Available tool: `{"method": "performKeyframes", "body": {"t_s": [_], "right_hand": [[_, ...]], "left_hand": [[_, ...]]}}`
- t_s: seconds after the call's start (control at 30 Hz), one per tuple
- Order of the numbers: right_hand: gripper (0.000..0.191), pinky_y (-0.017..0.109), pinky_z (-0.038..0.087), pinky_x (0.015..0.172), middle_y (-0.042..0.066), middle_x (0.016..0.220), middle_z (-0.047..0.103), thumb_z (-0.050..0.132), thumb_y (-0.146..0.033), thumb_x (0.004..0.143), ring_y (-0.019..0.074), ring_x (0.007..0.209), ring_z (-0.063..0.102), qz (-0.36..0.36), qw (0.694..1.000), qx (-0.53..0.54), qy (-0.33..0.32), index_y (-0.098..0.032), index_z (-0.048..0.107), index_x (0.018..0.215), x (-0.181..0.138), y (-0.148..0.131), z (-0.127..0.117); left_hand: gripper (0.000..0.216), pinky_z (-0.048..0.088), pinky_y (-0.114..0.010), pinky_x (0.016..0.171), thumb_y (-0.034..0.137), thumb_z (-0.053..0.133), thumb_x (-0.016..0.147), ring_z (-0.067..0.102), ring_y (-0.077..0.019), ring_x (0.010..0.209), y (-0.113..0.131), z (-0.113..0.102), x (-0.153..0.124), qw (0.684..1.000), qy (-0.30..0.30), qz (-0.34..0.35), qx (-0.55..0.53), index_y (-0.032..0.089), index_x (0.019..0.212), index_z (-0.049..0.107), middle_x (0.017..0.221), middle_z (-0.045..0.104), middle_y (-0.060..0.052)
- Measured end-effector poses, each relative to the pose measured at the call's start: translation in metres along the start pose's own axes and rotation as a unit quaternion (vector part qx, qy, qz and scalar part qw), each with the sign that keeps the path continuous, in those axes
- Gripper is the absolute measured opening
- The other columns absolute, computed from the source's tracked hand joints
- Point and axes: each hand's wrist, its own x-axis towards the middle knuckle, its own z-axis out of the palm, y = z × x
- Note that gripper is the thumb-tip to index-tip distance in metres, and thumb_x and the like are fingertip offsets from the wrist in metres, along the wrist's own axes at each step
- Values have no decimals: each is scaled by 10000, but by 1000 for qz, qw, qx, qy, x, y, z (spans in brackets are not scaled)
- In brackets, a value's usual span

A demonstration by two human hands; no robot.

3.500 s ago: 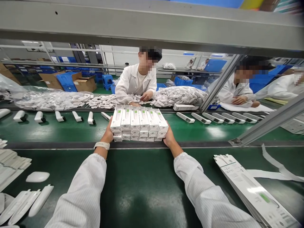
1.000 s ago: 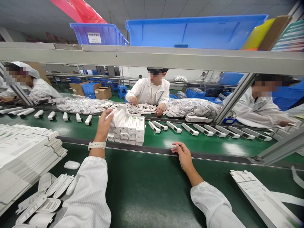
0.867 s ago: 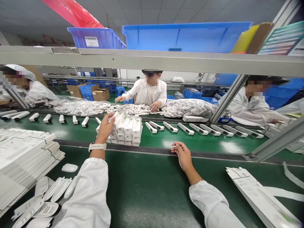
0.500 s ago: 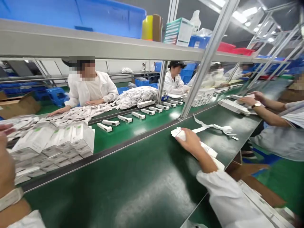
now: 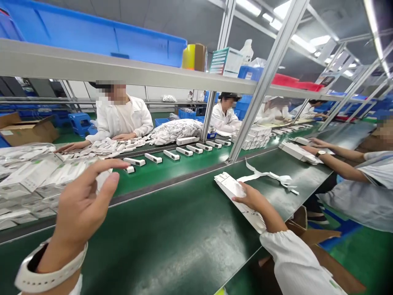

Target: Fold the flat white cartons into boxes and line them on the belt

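Note:
My left hand [image 5: 87, 200] is raised over the near edge of the belt, its thumb and index finger apart and nothing between them. Its index fingertip appears right by the nearest small white box [image 5: 130, 169], which it partly covers; whether they touch I cannot tell. On the green tabletop lies a stack of flat white cartons [image 5: 229, 183]. My right hand [image 5: 254, 200] grips this stack from above, with the thumb on the near side and the fingers partly hidden. White torn paper strips [image 5: 270, 175] lie just beyond it.
White boxes [image 5: 27, 176] are stacked at the left. Small white boxes line the green belt [image 5: 172, 168]. A metal post [image 5: 260, 94] rises beside it, below a shelf [image 5: 123, 67] with blue bins. A co-worker's hands [image 5: 316, 147] handle cartons at right; another person sits opposite.
My left hand has come in from the left edge toward the small boxes on the belt. My right hand stays at the carton stack, which shows more fully now. The view has shifted.

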Motion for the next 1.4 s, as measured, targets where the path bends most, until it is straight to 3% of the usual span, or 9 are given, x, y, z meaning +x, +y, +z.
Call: {"method": "performKeyframes", "body": {"t_s": [0.27, 0.47, 0.57, 0.63, 0.77, 0.9, 1.1, 1.27, 1.4], "right_hand": [[1073, 645, 584, 1114, 228, 1508, 694, 1017, -635, 588, 529, 1425, 652, -76, 966, 213, 126, -228, 584, 1482, -27, -60, -50], [611, 324, 551, 517, -23, 785, 660, 910, -667, 809, 218, 650, 668, -216, 839, 492, 82, -298, 423, 829, -85, -208, -23], [582, 275, 416, 476, -47, 683, 536, 995, -454, 797, 164, 585, 527, -287, 754, 584, 91, -281, 444, 727, -111, -268, -10], [487, 274, 422, 493, -41, 693, 539, 962, -445, 842, 160, 593, 511, -337, 730, 586, 102, -273, 520, 734, -121, -292, -3], [290, 396, 660, 735, 53, 1013, 763, 939, -458, 875, 267, 856, 752, -401, 715, 572, -4, -296, 731, 997, -118, -303, 5], [809, 595, 644, 1104, 120, 1445, 730, 1019, -565, 747, 436, 1369, 698, -474, 696, 518, -154, -382, 682, 1459, -94, -298, 6], [677, 508, 739, 913, 83, 1089, 788, 1055, -541, 699, 354, 1071, 806, -449, 651, 589, -166, -333, 766, 1275, -79, -309, 22], [311, 472, 759, 685, 52, 878, 857, 1036, -429, 779, 314, 774, 843, -313, 720, 615, -77, -255, 834, 941, -75, -307, 29], [533, 540, 707, 1074, 56, 1322, 851, 954, -422, 896, 342, 1211, 835, -376, 649, 626, -214, -317, 743, 1374, -82, -310, 21]], "left_hand": [[266, 523, -480, 1174, 422, 559, 1115, 710, -309, 1318, 43, 51, -25, 960, -211, -28, -180, 296, 1248, 751, 1328, 796, -73], [635, 561, -506, 1181, 519, 876, 918, 689, -363, 1398, 81, 78, -13, 912, -273, -77, -296, 248, 1429, 611, 1510, 703, -154], [549, 592, -529, 1122, 519, 696, 1060, 698, -345, 1360, 68, 73, -8, 919, -209, -125, -309, 228, 1460, 457, 1489, 652, -210], [879, 577, -536, 1156, 557, 853, 947, 642, -359, 1450, 61, 63, -8, 909, -192, -136, -343, 262, 1555, 291, 1574, 567, -230], [1352, 460, -579, 1288, 463, 1057, 718, 464, -402, 1628, 51, 43, -3, 890, -204, -92, -397, 290, 1647, 90, 1726, 380, -263], [1337, 475, -601, 1261, 435, 1045, 671, 459, -482, 1604, 33, 36, 8, 921, -264, -44, -284, 169, 1691, 222, 1707, 425, -292], [1237, 548, -435, 1158, 453, 1016, 704, 616, -402, 1483, 20, 36, 14, 934, -259, -42, -240, 211, 1731, 371, 1656, 599, -160], [139, 541, -318, 754, 324, 730, 970, 740, -215, 801, 23, 35, 10, 953, -248, -103, -141, 228, 1069, 749, 912, 775, 4], [653, 556, -426, 1034, 270, 788, 846, 678, -331, 1245, 26, 41, 4, 962, -243, -89, -92, 224, 1459, 568, 1404, 688, -116]]}}
